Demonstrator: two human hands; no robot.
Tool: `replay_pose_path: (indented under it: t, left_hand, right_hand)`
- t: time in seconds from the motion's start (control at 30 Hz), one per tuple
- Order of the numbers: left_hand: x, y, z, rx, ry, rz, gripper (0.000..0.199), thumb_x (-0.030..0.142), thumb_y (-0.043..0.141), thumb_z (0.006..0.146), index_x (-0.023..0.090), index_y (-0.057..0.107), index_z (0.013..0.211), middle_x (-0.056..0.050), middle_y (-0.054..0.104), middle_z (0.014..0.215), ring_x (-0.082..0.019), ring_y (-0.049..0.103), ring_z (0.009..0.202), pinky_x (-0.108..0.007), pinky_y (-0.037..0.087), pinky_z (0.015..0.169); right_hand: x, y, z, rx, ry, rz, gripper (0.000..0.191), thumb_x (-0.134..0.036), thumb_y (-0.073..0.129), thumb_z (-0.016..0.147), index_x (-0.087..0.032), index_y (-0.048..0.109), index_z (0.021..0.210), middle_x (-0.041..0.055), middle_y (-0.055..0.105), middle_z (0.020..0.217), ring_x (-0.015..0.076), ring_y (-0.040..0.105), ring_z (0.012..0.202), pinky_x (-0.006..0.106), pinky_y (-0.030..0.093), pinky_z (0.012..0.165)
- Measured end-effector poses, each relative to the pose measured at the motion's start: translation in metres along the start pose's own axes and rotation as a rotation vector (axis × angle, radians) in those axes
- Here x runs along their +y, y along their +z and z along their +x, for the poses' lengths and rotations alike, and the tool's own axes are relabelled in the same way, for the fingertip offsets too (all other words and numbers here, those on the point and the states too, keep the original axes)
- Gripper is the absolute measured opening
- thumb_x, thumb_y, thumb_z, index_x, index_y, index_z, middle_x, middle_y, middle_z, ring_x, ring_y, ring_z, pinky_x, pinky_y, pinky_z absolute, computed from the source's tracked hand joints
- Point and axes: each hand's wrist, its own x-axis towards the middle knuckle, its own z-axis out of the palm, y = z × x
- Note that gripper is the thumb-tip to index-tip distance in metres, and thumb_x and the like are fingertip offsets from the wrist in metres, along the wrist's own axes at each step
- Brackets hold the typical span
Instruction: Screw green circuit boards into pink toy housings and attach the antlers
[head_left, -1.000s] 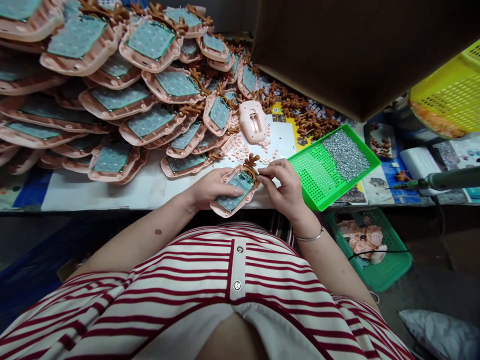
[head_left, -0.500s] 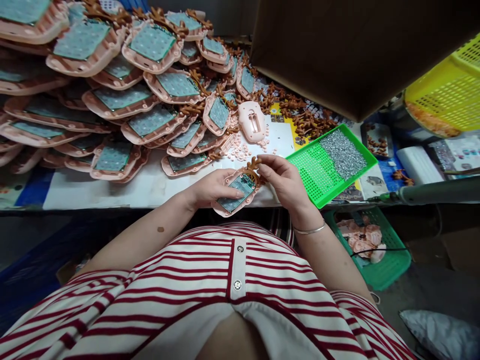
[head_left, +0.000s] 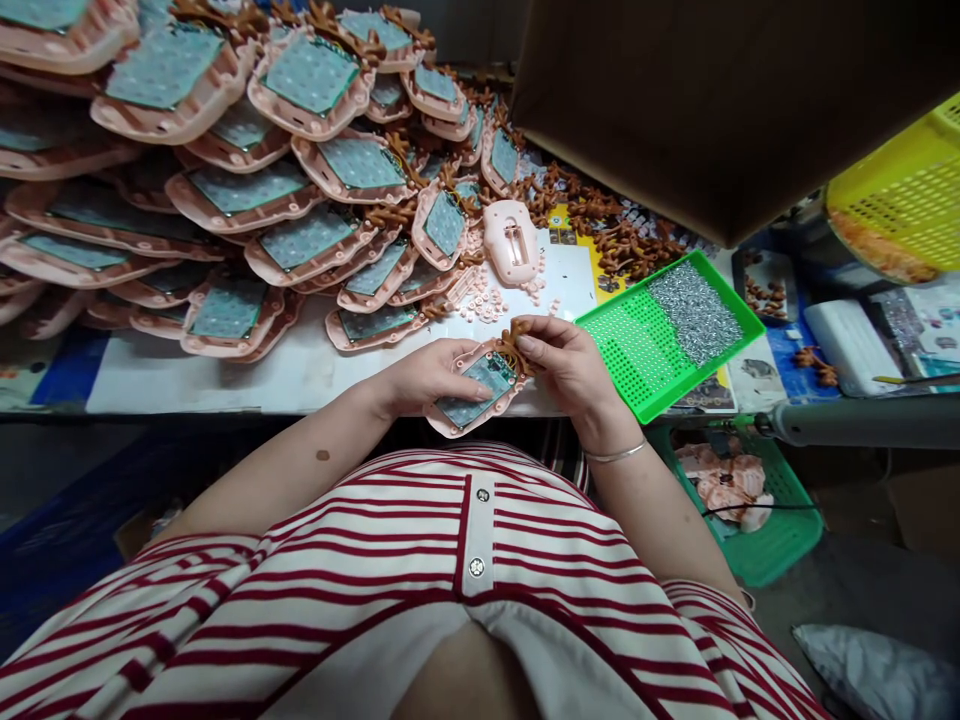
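My left hand [head_left: 435, 376] is closed round a pink plastic half-shell [head_left: 450, 422], its thumb across the blue-grey circuit board [head_left: 486, 380] inside. At the shell's upper end my right hand [head_left: 566, 365] pinches a brown antler-shaped piece [head_left: 513, 342]. Part of that piece is hidden behind my fingers. Just beyond the hands, a pink back cover [head_left: 511, 243] with a battery slot lies on the table among small pink parts [head_left: 480, 300].
Stacked half-shells with boards [head_left: 311, 85] fill the left. Brown antler pieces [head_left: 637, 245] lie behind a green tray [head_left: 645, 415] of screws [head_left: 697, 310]. A large cardboard box [head_left: 637, 120] overhangs the back. A grey power screwdriver [head_left: 862, 425] lies right, above a green basket [head_left: 787, 540].
My right hand has moved slightly down and tilted the antler piece closer to the shell's end. My left hand keeps its hold. The whole view has shifted a little.
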Motion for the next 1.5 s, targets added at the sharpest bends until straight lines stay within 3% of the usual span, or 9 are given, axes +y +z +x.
replay_pose_path:
  t: [0.33,0.6,0.77,0.9,1.03,1.13,1.27,1.37,1.5]
  left_hand:
    - [0.002,0.002,0.002,0.011,-0.028,0.007,0.038,0.020,0.085,0.059,0.011,0.069,0.092,-0.006,0.075,0.081,-0.017,0.066,0.068,-0.028,0.051,0.066]
    - [-0.003,0.002,0.006,0.136,0.023,0.107,0.037,0.018,0.083,0.058,0.013,0.065,0.090,-0.002,0.071,0.079,-0.016,0.065,0.072,-0.027,0.050,0.070]
    - [-0.003,0.004,0.003,0.058,0.009,0.126,0.039,0.023,0.082,0.062,0.012,0.065,0.095,-0.004,0.073,0.084,-0.017,0.067,0.075,-0.029,0.053,0.074]
    - [0.003,0.002,-0.001,0.110,0.087,0.271,0.050,0.031,0.080,0.067,0.011,0.063,0.109,-0.009,0.075,0.096,-0.022,0.070,0.085,-0.034,0.055,0.080]
    - [0.035,-0.006,-0.005,0.372,0.371,0.629,0.080,0.043,0.077,0.068,0.015,0.052,0.138,-0.015,0.062,0.140,-0.030,0.060,0.124,-0.039,0.048,0.105]
    - [0.081,-0.008,-0.004,0.640,0.523,1.059,0.082,0.043,0.067,0.074,0.013,0.045,0.147,-0.015,0.056,0.146,-0.033,0.053,0.134,-0.041,0.043,0.111]
    - [0.144,-0.007,0.015,0.905,0.306,1.643,0.059,0.037,0.057,0.082,0.021,0.056,0.138,-0.013,0.070,0.119,-0.035,0.062,0.117,-0.045,0.047,0.100]
    - [0.174,-0.011,0.039,0.929,0.109,1.828,0.048,0.036,0.058,0.080,0.013,0.066,0.121,-0.017,0.070,0.112,-0.038,0.060,0.115,-0.046,0.048,0.097]
    - [0.188,-0.024,0.064,0.900,-0.130,2.058,0.056,0.043,0.058,0.079,0.004,0.068,0.118,-0.024,0.063,0.128,-0.043,0.048,0.130,-0.053,0.034,0.111]
  right_hand:
    - [0.004,-0.006,0.005,-0.037,-0.048,-0.125,0.034,-0.036,0.088,0.065,-0.024,0.073,0.093,-0.0026,0.071,0.087,0.0109,0.062,0.079,0.028,0.054,0.080]
    - [0.003,0.009,-0.007,0.136,-0.514,-0.911,0.015,-0.012,0.059,0.082,-0.022,0.063,0.092,0.0043,0.068,0.093,0.0175,0.063,0.087,0.037,0.052,0.086]
    - [0.007,0.000,-0.002,0.072,-0.321,-0.614,0.023,-0.032,0.070,0.082,-0.022,0.062,0.100,0.0008,0.066,0.089,0.0141,0.062,0.076,0.031,0.054,0.071]
    - [0.014,-0.009,-0.008,0.248,-0.405,-0.415,0.039,-0.050,0.067,0.086,-0.026,0.059,0.117,0.0022,0.065,0.101,0.0130,0.062,0.079,0.030,0.054,0.070]
    - [0.029,-0.018,-0.018,0.359,-0.499,-0.545,0.034,-0.048,0.059,0.092,-0.024,0.060,0.115,0.0034,0.063,0.097,0.0140,0.060,0.076,0.031,0.053,0.069]
    - [0.039,-0.023,-0.020,0.301,-0.573,-0.689,0.026,-0.040,0.057,0.094,-0.022,0.062,0.111,0.0045,0.064,0.094,0.0151,0.060,0.077,0.033,0.051,0.070]
    - [0.041,-0.024,-0.022,0.224,-0.630,-0.747,0.016,-0.032,0.059,0.092,-0.021,0.066,0.101,0.0042,0.065,0.087,0.0159,0.060,0.076,0.033,0.050,0.072]
    - [0.039,-0.023,-0.025,0.195,-0.647,-0.768,0.014,-0.028,0.057,0.093,-0.021,0.067,0.098,0.0044,0.067,0.085,0.0164,0.061,0.077,0.032,0.050,0.072]
    - [0.040,-0.025,-0.028,0.154,-0.650,-0.774,0.013,-0.026,0.056,0.093,-0.020,0.068,0.094,0.0040,0.067,0.082,0.0160,0.062,0.075,0.030,0.050,0.070]
